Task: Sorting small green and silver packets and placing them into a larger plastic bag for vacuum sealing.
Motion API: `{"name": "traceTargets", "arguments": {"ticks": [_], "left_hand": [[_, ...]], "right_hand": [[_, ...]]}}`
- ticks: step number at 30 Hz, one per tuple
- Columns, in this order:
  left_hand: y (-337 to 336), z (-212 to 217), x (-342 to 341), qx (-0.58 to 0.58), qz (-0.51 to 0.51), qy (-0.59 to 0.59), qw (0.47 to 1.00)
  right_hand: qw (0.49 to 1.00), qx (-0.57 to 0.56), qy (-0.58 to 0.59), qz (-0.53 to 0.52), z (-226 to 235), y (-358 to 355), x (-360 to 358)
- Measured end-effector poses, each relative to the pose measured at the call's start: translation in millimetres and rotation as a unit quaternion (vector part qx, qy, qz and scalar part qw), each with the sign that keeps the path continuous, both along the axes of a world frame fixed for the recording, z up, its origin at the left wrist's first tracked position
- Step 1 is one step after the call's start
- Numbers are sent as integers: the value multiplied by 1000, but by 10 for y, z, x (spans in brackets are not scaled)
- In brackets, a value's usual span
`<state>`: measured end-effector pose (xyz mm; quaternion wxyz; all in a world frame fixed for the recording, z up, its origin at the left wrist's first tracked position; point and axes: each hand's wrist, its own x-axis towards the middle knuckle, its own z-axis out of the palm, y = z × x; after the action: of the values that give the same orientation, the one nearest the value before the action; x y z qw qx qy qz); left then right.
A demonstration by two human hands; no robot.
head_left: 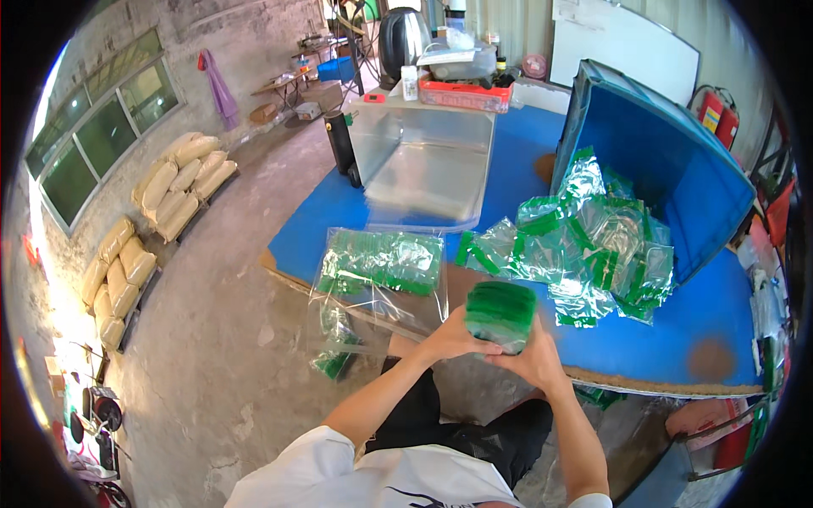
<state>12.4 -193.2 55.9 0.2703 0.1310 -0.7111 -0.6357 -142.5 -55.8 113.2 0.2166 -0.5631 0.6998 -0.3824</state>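
Green-edged clear packets sit squared into a stack [501,315] that we clamp between both palms just off the near edge of the bench [525,161]. Our left hand [453,336] presses the stack's left side with fingers curled around it, and our right hand [532,357] cups it from below and the right, so the loose packets seem held edge-aligned rather than fanned. At two o'clock from the stack, a heap of loose packets [593,250] spills from a tipped blue bin [669,161], within reach for gathering. At ten o'clock, a large clear bag [381,267] already holding rows of packets lies flat, overhanging the bench edge with its mouth toward us. At twelve o'clock, a steel tray [423,165] stands farther back.
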Motion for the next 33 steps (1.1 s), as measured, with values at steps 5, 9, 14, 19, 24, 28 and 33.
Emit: {"name": "traceTargets", "arguments": {"ticks": [5,9,14,19,24,28,33], "left_hand": [[341,-32,193,280,-72,79,954],[366,-290,240,344,-131,92,925],[310,-105,243,48,-92,113,988],[680,154,408,431,-83,173,882],[776,196,452,380,-66,151,910],[753,144,538,260,-7,114,959],[209,31,1311,-391,352,-147,837]], "right_hand": [[901,123,-412,53,-369,273,-125],[634,250,-720,130,-376,402,406],[341,81,-917,189,-809,624,463],[901,33,-432,-34,-335,640,232],[927,14,-375,-3,-395,692,210],[911,2,-413,24,-335,585,199],[962,-147,-214,-84,-148,324,115]]}}
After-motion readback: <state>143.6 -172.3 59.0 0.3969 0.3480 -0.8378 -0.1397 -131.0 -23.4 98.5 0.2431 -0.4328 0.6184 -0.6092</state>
